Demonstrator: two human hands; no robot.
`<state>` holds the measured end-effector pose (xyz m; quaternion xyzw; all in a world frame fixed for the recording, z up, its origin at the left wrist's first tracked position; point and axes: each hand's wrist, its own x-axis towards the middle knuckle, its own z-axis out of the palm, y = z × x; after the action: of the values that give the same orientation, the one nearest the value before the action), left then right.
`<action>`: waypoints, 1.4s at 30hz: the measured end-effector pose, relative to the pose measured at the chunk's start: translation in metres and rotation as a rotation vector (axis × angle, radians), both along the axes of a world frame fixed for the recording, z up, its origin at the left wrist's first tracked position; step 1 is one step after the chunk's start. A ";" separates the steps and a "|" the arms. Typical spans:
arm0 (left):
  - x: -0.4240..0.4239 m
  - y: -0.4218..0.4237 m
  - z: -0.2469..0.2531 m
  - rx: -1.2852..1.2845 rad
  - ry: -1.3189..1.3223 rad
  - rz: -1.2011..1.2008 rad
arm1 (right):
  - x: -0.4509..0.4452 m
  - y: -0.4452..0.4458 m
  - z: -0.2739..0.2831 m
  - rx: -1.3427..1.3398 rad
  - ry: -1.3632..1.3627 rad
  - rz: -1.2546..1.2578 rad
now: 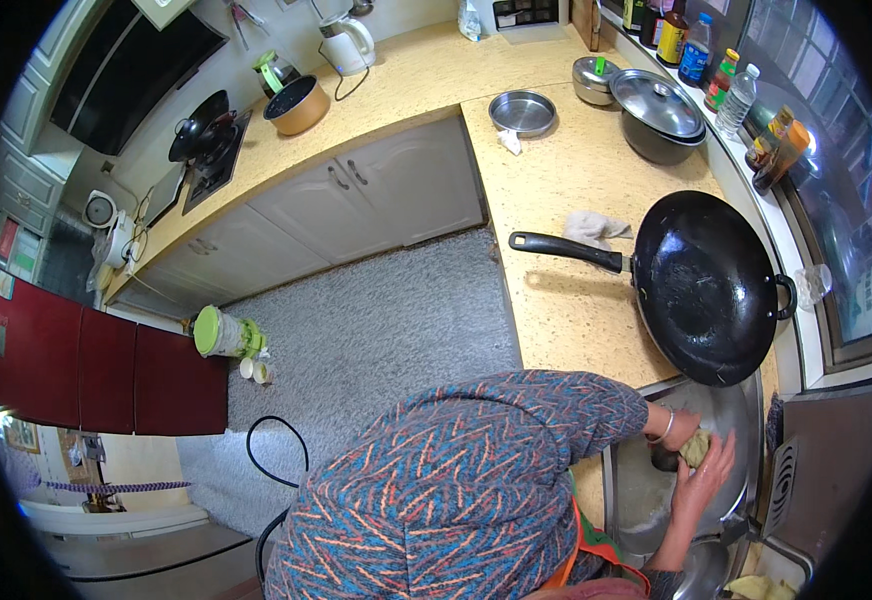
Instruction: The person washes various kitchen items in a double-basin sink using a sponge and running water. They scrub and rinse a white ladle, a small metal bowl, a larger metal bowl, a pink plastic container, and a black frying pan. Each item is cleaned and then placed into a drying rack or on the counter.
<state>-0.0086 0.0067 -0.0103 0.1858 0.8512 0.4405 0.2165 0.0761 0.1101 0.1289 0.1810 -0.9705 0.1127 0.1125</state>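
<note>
My left hand (677,429), with a bangle at its wrist, reaches over a stainless steel sink (635,495). It grips a crumpled yellow-green cloth (695,448). From the other side my right hand (708,472) presses its fingers and thumb around the same cloth, so the two hands nearly meet. Below the left hand a dark round thing (663,457) shows in the basin, partly covered; I cannot tell what it is. A black wok (706,285) rests on the counter beside the sink, its long handle (567,247) pointing away from the window.
A whitish rag (593,227) lies behind the wok handle. Farther along the counter (556,322) are a lidded pot (661,124), a lidded steel container (593,81) and a round steel pan (522,112). Several bottles (695,52) line the windowsill. Another yellowish cloth (762,587) lies near the sink's corner.
</note>
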 end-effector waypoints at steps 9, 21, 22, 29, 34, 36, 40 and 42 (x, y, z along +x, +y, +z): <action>0.006 -0.019 0.063 0.437 -0.504 -0.038 | -0.039 0.028 -0.032 -0.024 -0.152 -0.191; 0.042 0.003 0.053 0.495 0.369 0.092 | -0.024 0.075 -0.142 -1.954 -0.701 -0.765; 0.039 0.010 0.038 0.483 0.348 0.127 | -0.021 0.077 -0.147 -1.864 -0.595 -0.678; 0.013 -0.008 0.053 0.166 0.007 -0.041 | -0.021 0.051 -0.072 -0.210 0.181 -0.266; 0.019 0.006 0.073 0.451 -0.180 0.080 | -0.031 0.038 -0.045 -0.300 0.302 -0.376; 0.024 0.014 0.073 0.469 0.160 0.133 | -0.037 0.037 -0.056 -0.591 0.276 -0.683; 0.030 0.017 0.091 0.512 0.367 0.090 | -0.041 0.029 -0.074 -1.509 -0.074 -0.959; 0.021 0.016 0.086 0.502 0.526 0.030 | -0.035 0.025 -0.074 -1.887 -0.466 -0.945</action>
<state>0.0122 0.0230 0.0759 0.3277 0.7459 0.5759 -0.0688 0.0414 0.1347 0.0545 -0.3974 -0.4613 0.7916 0.0513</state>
